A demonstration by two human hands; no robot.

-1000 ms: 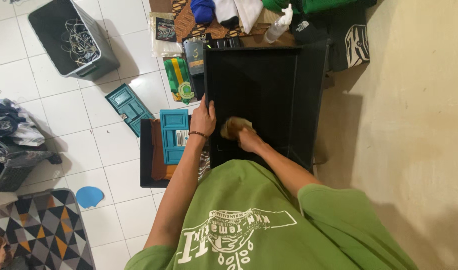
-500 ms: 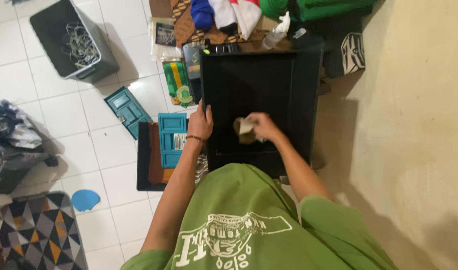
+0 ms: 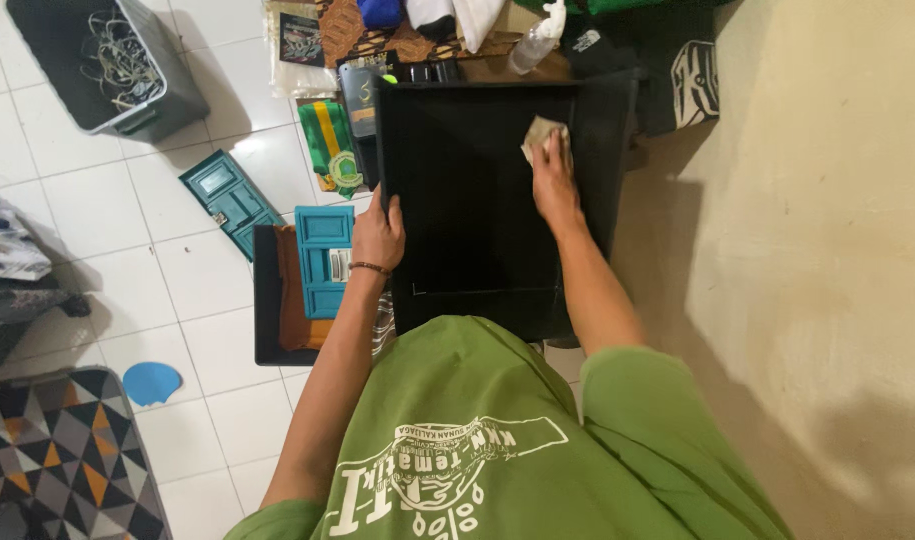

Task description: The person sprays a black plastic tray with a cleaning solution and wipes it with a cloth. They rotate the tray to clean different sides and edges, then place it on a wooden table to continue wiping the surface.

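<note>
Right hand presses a beige rag at two o'clock inside the black tray, fingers closed over it. Left hand grips the nine o'clock rim. Best wiped with flat, overlapping strokes, tray braced steady.

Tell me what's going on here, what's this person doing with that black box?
A person in a green shirt leans over a black box on the floor. The left hand grips its left rim, while the right hand presses a small beige cloth against the inside near the far right corner. Around it lie a teal case, a grey bin of cords and a spray bottle.
</note>
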